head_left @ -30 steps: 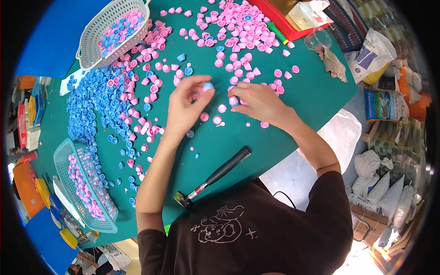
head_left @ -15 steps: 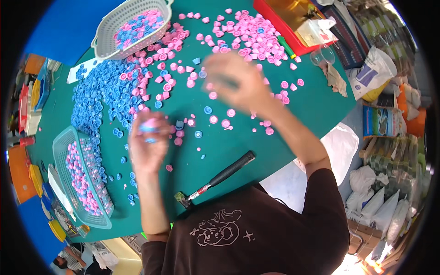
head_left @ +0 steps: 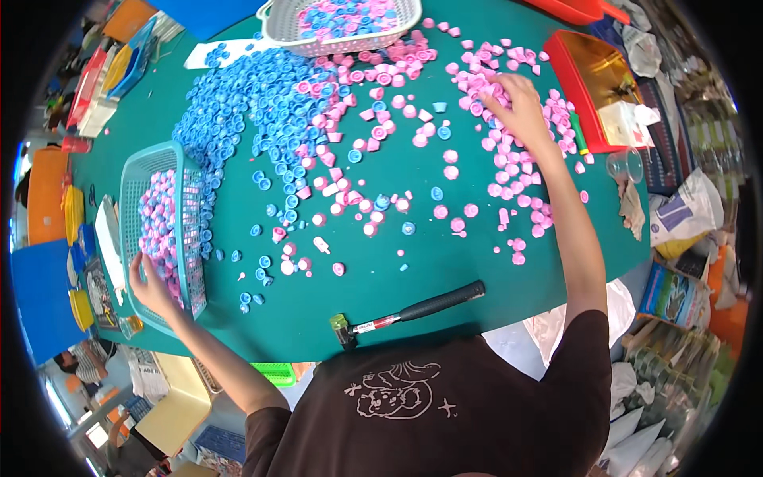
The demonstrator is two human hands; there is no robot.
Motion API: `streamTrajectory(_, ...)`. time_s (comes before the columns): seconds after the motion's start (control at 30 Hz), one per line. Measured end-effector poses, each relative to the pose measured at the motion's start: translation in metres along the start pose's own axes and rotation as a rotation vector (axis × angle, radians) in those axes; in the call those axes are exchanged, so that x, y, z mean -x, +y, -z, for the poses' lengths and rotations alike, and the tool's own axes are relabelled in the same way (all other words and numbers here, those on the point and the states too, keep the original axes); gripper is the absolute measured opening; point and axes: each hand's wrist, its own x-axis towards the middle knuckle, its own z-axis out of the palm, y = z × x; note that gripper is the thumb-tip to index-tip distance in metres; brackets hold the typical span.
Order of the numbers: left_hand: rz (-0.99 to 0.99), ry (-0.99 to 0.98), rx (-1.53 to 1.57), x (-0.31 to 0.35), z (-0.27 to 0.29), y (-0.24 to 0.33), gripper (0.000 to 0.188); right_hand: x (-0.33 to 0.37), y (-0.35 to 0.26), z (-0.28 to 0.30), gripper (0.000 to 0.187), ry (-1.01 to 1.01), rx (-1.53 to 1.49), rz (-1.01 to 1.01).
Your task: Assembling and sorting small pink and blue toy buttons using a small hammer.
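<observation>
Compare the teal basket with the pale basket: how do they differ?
The teal basket stands at the left, lengthwise toward the person; the pale basket sits farther away, crosswise. The teal basket has the left hand at it; the pale basket has neither hand. The teal basket shows whole, the pale basket is cut off above. Both have perforated sides and hold pink and blue pieces.

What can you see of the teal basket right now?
The teal basket is long and open-topped, with perforated walls and a solid-looking rim; it looks like plastic. It appears to stand upright on the left part of the green table, its long sides running away from the person. Small pink and blue pieces fill much of it. The left hand is at its near end; contact is unclear.
</observation>
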Motion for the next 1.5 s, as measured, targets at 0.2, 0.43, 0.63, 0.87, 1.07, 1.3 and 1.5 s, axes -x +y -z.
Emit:
streamTrajectory(0.2, -0.425, -0.114, 0.257, 0.063, -0.088, 0.146, 0.02, 0.017, -0.103, -0.004, 0.044, -0.287, -0.425, 0.05)
streamTrajectory(0.43, -0.76, -0.54, 0.074, 0.167, -0.174, 0.218, 0.062, 0.017, -0.109, -0.032, 0.055, -0.168, 0.221, -0.067)
streamTrajectory(0.63, -0.889, -0.688, 0.073, 0.204, -0.178, 0.232, 0.066, 0.038, -0.16, -0.035, 0.057, -0.319, -0.059, 0.11)
streamTrajectory(0.87, -0.908, -0.908, -0.077, 0.192, -0.108, 0.185, 0.072, 0.082, -0.189, -0.001, 0.066, -0.538, -0.219, 0.223)
streamTrajectory(1.07, -0.787, -0.958, -0.115, 0.19, -0.077, 0.172, 0.07, 0.09, -0.188, 0.003, 0.068, -0.455, 0.011, 0.133)
streamTrajectory(1.3, -0.895, -0.982, -0.002, 0.201, -0.075, 0.168, 0.067, 0.09, -0.219, -0.012, 0.071, -0.522, -0.124, 0.347)
streamTrajectory(1.5, -0.864, -0.87, -0.04, 0.2, -0.069, 0.156, 0.068, 0.088, -0.226, -0.011, 0.067, -0.507, -0.11, 0.333)
